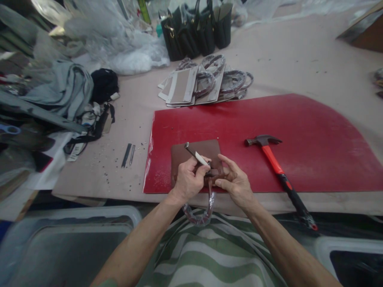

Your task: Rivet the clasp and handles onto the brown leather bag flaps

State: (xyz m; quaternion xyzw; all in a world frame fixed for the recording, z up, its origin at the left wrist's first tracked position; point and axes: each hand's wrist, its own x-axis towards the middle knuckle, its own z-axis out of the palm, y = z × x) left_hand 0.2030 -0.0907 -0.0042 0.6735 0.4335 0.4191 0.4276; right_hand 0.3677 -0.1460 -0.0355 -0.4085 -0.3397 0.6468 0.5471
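Note:
A slim metal tool with a white middle (201, 158) is pinched in my left hand (190, 178), its dark end pointing up and away. My right hand (236, 179) grips the brown leather tab of a bag handle between thumb and fingers. Underneath lies a flat brown leather panel (196, 149). The plastic-wrapped handle loop (199, 219) hangs from it over the table's front edge. Where the tool meets the leather, my fingers hide the detail. To the right rests a claw hammer (277, 165) with a red and black grip.
A red mat (269, 119) covers the front of the table. Behind it are stacked panels with wrapped handles (182, 87) and dark bags (197, 34). Two thin tools (128, 155) and tiny scattered bits lie left. Cloth (68, 87) and plastic bags (125, 44) crowd the far left.

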